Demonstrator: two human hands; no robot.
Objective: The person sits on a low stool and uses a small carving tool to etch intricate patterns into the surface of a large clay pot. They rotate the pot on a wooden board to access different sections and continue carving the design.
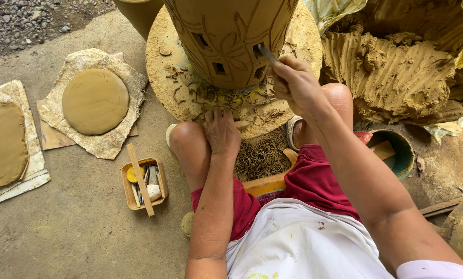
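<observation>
Against the carved clay pot point(226, 39), the right hand point(296, 85) is clamped on a blade point(267, 53), while the left hand point(222, 132), fingers spread, rests flat on the wheel point(190, 95) below.

Carved pot point(226, 41) matt damp clay; clay heap point(397, 72) rough, ridged; blade point(266, 53) dull metal; tool box point(143, 183) wood.

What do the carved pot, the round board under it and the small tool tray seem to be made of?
Pot: unfired clay, matte brown, with cut windows, incised leaf lines and damp-looking curls shaved off at its base. Board: likely wood, though crusted with clay, so unsure. Tray: light wood or bamboo, unpainted. The right hand holds a grey blade, probably metal.
</observation>
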